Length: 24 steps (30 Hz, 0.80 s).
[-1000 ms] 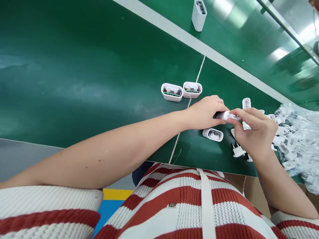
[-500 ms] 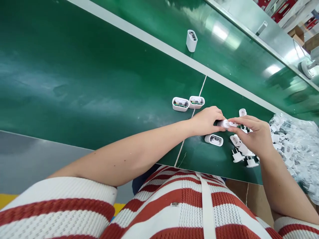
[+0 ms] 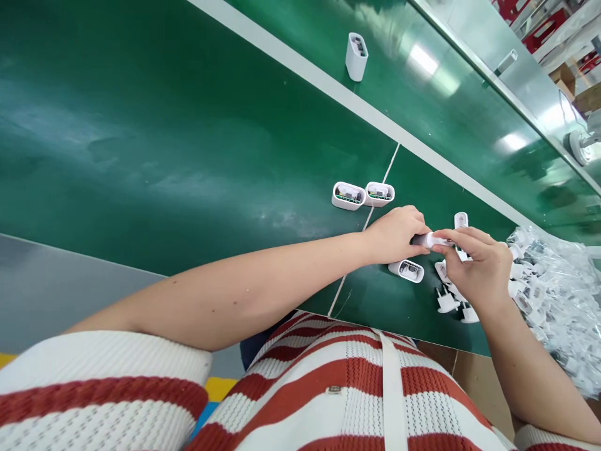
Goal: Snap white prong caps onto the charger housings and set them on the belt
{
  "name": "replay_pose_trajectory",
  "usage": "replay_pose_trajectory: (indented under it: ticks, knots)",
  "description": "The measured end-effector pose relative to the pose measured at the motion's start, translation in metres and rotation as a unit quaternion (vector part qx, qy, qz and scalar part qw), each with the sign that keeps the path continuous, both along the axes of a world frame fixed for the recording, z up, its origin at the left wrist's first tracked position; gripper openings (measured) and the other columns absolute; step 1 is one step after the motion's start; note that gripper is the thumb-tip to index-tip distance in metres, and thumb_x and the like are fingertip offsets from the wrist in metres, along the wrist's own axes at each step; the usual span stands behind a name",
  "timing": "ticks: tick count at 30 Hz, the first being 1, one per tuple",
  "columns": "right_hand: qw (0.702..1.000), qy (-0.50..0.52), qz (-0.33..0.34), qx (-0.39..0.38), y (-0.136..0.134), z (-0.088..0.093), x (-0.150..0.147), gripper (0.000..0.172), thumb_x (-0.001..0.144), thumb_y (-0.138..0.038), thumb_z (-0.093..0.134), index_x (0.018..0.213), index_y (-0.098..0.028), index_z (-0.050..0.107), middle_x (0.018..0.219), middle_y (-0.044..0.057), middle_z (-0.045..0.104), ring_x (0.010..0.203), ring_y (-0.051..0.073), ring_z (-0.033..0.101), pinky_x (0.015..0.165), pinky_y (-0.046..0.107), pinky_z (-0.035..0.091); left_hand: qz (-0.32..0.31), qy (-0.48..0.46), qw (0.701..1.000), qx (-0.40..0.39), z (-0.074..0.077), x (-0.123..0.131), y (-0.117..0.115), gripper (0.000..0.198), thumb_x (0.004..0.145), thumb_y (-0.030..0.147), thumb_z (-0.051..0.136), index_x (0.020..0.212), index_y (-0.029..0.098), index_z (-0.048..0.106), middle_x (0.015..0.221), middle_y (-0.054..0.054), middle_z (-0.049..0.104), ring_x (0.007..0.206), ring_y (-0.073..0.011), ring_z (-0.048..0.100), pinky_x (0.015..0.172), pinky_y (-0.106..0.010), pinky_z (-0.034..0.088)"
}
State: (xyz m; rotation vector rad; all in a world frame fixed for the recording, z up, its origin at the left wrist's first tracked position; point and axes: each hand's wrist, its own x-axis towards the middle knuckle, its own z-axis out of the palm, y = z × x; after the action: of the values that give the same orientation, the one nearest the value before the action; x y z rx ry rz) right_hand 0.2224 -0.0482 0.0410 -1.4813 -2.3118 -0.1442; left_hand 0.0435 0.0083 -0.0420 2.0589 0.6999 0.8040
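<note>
My left hand is closed around a white charger housing. Pinched in the fingers of my right hand is a white plug cap, which meets the housing's right end; the exact fit between them is hidden by my fingertips. Just below my left hand lies an open charger housing with a circuit board inside. Two more open housings, one on the left and one on the right, stand side by side. Several loose two-pin plug caps lie under and beside my right hand.
A clear plastic bag full of white plug caps lies at the right. One housing stands upright at the far side, beyond the pale strip on the green table. A metal ledge runs along the back.
The camera view has shifted slightly, so the table items appear moved. My hands still hold the housing and plug cap together, with little visible difference in grip.
</note>
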Motion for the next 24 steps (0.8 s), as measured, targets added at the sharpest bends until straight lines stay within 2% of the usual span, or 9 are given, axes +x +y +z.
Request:
replay_pose_trajectory:
  ticks: [7,12,15,24]
  knots:
    - [0.995,0.045,0.003,-0.086,0.008,0.004,0.004,0.011,0.085,-0.021,0.073,0.091,-0.027,0.08,0.084,0.0,0.076,0.069,0.018,0.069,0.059,0.032,0.051,0.002,-0.009,1.0,-0.011,0.003,-0.003,0.002,0.019,0.088,0.031,0.079,0.098,0.014,0.079,0.103,-0.012,0.075,0.106,-0.0266,0.064,0.092,-0.04,0.052]
    - [1.0,-0.012,0.002,-0.02,0.0,0.004,0.001,0.014,0.089,-0.018,0.069,0.092,-0.025,0.081,0.085,0.002,0.077,0.072,0.019,0.069,0.057,0.031,0.047,-0.008,0.002,1.0,-0.021,0.005,-0.005,0.003,0.021,0.087,0.028,0.08,0.103,0.015,0.079,0.1,-0.01,0.074,0.106,-0.0266,0.064,0.092,-0.04,0.053]
    - [0.999,-0.043,-0.001,-0.012,0.001,0.005,0.0,0.013,0.088,-0.02,0.07,0.09,-0.027,0.082,0.086,0.001,0.078,0.066,0.018,0.067,0.053,0.031,0.043,0.002,-0.003,1.0,-0.021,0.005,-0.003,0.002,0.02,0.086,0.029,0.08,0.1,0.014,0.079,0.1,-0.011,0.074,0.107,-0.0271,0.064,0.092,-0.04,0.053]
    - [0.991,-0.013,0.006,-0.134,0.023,0.016,0.004,0.011,0.077,-0.018,0.074,0.081,-0.026,0.08,0.076,-0.001,0.075,0.06,0.016,0.062,0.055,0.029,0.043,0.014,0.018,1.0,-0.007,0.006,-0.002,0.002,0.018,0.088,0.032,0.078,0.093,0.014,0.08,0.099,-0.012,0.075,0.102,-0.0275,0.066,0.083,-0.037,0.051]
